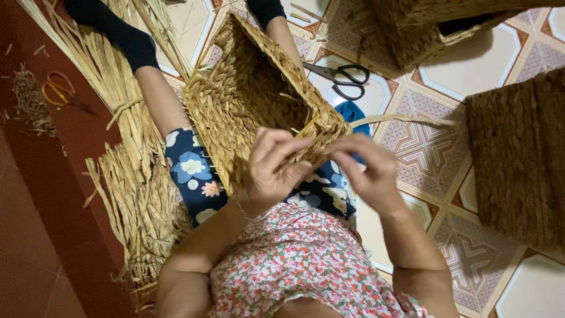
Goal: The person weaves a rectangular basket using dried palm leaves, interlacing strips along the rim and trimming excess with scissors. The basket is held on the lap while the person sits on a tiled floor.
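Note:
A rectangular woven straw basket point(247, 94) lies between my legs, its open mouth toward the camera. My left hand point(271, 165) grips the near rim of the basket, fingers curled over the weave. My right hand point(365, 168) pinches a flat straw strand point(406, 119) at the rim's near corner; the strand runs off to the right over the floor. Both hands meet at that corner.
Black-handled scissors point(344, 79) lie on the patterned tile floor point(471, 76) beyond the basket. A bundle of dried straw point(126, 153) lies at my left. Orange-handled snips point(59, 91) rest on the red floor. Other woven baskets stand at the right point(521, 159) and top point(424, 29).

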